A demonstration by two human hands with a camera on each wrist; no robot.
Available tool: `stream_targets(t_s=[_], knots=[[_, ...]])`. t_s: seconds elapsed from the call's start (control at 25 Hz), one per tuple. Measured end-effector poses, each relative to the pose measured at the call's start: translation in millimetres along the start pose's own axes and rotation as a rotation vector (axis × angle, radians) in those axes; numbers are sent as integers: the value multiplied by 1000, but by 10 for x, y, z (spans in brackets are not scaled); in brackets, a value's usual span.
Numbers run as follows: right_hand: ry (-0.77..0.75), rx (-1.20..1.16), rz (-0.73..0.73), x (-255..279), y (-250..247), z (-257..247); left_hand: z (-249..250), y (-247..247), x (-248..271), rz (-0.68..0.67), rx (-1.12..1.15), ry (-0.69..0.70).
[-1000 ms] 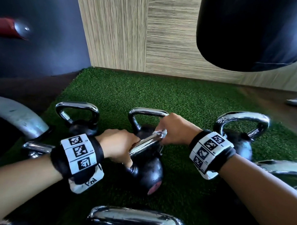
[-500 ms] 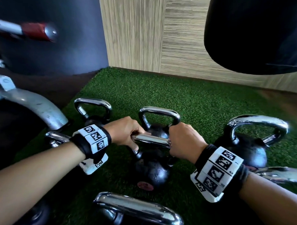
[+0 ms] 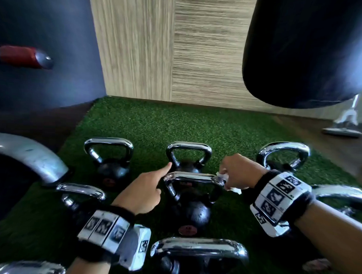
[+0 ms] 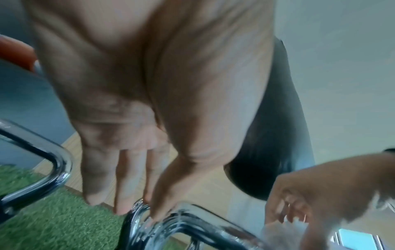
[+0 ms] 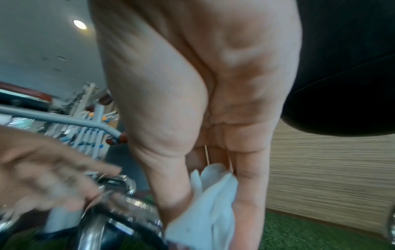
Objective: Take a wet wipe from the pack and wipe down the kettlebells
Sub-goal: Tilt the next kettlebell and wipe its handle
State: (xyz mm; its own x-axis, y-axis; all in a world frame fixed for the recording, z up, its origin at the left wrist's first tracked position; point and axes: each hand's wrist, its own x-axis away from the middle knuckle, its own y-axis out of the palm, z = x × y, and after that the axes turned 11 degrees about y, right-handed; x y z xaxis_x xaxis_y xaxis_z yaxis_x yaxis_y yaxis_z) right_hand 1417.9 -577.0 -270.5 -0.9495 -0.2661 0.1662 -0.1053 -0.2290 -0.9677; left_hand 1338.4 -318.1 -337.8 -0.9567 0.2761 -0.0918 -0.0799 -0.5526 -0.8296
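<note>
The middle kettlebell (image 3: 193, 215), black with a chrome handle (image 3: 193, 177), stands upright on the green turf (image 3: 176, 124). My left hand (image 3: 158, 179) is at the handle's left corner with its fingers straight and the index finger pointing forward. In the left wrist view its fingertips (image 4: 121, 208) reach that handle (image 4: 171, 225). My right hand (image 3: 229, 175) pinches a crumpled white wet wipe (image 3: 233, 190) against the handle's right corner. In the right wrist view the wet wipe (image 5: 209, 203) lies bunched between thumb and fingers beside the handle (image 5: 128, 208). No pack is in view.
Several more kettlebells ring the middle one: one behind it (image 3: 187, 155), one back left (image 3: 108, 167), one back right (image 3: 282, 156), one in front (image 3: 198, 252). A black punching bag (image 3: 302, 48) hangs top right. A grey metal tube (image 3: 31, 156) curves in from the left.
Both hands gripped the handle of the tilted kettlebell before. Now it stands upright, my left hand has let go and opened, and my right hand has slid to the handle's right end.
</note>
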Motion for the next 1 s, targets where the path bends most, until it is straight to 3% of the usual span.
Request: stream_targets(t_s=[0.08,0.2,0.32,0.44,0.56,0.72,1.0], knots=[[32,-89,6,160,-135,15,-77,90,306,10,111,-23],[37,-333,-3,479,-335,-36,-159,245,593,-108,205,-68],[95,-629,-59,1021,-354,-183,-99,420,788,-276,313,-28],[97,-738,-126,1509,-305,-269,-71,675,1039,-411,458,4],[76,-758,-93,1786,-126,-261,-142,888,1223,-323,595,6],[44,-827,140,1767,193,-106,-72,1006,1154,-143,462,64],[-37,-790,299,1824,450,-129,-89,998,1068,-122,309,99]])
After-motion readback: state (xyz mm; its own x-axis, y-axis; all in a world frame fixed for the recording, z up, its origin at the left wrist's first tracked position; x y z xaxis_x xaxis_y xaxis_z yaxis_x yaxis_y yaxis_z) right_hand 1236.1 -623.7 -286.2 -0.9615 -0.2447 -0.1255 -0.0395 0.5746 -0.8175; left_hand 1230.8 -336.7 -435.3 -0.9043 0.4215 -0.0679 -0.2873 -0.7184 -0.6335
